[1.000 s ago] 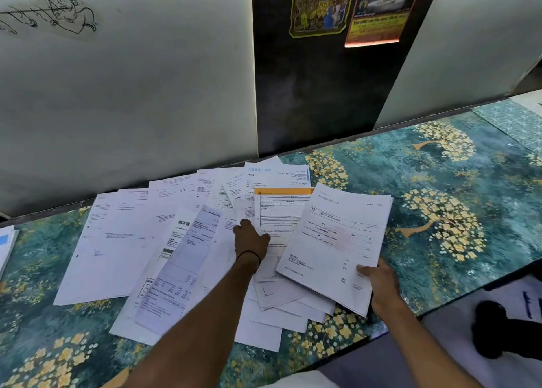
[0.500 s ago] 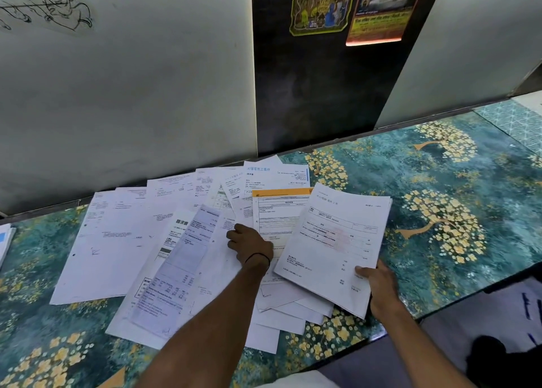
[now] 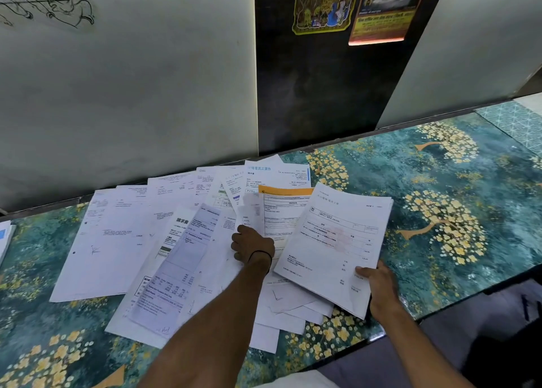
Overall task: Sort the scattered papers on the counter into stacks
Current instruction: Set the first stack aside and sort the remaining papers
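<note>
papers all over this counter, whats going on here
A person is sorting papers on the patterned counter. The right hand holds a gathered stack by its lower corner, raised over the pile. The left hand curls round a loose sheet in the middle, beside the orange-topped invoice. Most other sheets lie scattered and overlapping, not yet stacked.

My right hand (image 3: 381,288) grips the near corner of a stack of papers (image 3: 337,235), thumb on top, over the scattered papers (image 3: 117,241) on the teal floral counter (image 3: 440,167). My left hand (image 3: 253,246) curls round a loose sheet (image 3: 249,211) beside the orange-headed invoice (image 3: 286,211).
</note>
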